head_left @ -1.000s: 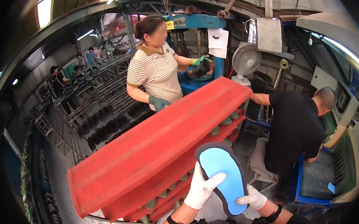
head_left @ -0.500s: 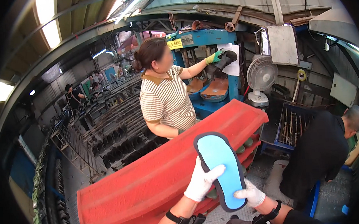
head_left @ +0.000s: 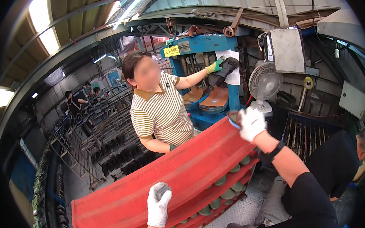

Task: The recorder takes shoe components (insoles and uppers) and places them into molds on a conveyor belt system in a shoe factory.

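Observation:
At the far right end of the red rack's top shelf (head_left: 160,169), my white-gloved right hand (head_left: 252,124) grips a shoe insole (head_left: 233,118). The insole is seen nearly edge-on, a dark side and a strip of blue showing, the rest covered by my fingers. Whether it touches the shelf I cannot tell. My left hand (head_left: 158,204), also gloved in white, hovers over the shelf's near edge with its fingers curled in and nothing visible in them. Several green shoe soles (head_left: 220,181) lie on the tiers below the top shelf.
Across the rack stands a person in a striped shirt (head_left: 161,111), a green-gloved hand on a black boot-shaped piece (head_left: 225,70) at a blue press (head_left: 203,42). A white fan (head_left: 265,80) stands behind the rack's right end. Another person (head_left: 330,168) bends low at right.
The insole, held in both hands with its blue face up, has gone to the rack's far right end in my right hand. My left hand has let go and moved left.

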### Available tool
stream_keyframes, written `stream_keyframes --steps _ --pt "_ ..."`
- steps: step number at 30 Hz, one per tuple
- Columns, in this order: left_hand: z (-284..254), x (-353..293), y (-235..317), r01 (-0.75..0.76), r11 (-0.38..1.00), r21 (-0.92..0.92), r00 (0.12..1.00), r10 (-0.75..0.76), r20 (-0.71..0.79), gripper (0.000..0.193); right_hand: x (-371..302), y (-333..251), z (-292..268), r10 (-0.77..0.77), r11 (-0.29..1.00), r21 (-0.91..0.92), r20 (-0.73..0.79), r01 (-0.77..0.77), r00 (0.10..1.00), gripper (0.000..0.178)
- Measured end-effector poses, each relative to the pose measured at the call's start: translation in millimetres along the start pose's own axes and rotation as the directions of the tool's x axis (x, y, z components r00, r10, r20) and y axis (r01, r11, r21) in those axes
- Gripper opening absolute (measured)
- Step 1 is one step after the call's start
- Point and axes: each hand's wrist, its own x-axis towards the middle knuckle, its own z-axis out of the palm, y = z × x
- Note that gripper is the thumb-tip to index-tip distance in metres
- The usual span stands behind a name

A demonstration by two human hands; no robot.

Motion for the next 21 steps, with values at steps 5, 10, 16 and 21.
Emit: stream_keyframes --steps 5,10,16,21 --pt "1.6 -27.9 13.9 0.002 1.000 -0.024 1.000 -0.002 -0.002 0.042 -11.7 -47.7 59.2 -0.258 0.962 0.108 0.078 0.249 0.963 0.047" --pt "-18.8 -88.2 27.0 0.064 0.995 0.071 0.996 -0.059 -0.067 0.036 -19.1 -17.6 53.9 0.065 0.937 0.332 0.142 -0.109 0.988 0.086" --pt "-50.6 -136.9 39.1 0.144 0.988 0.061 0.985 -0.137 -0.109 0.031 -21.5 23.9 54.3 0.305 0.619 0.617 0.381 -0.485 0.873 0.108" --pt "-59.9 -146.9 36.5 0.202 0.978 0.058 0.979 -0.200 -0.037 0.031 11.1 -25.6 41.1 0.387 0.730 0.425 0.388 -0.535 0.836 0.096"
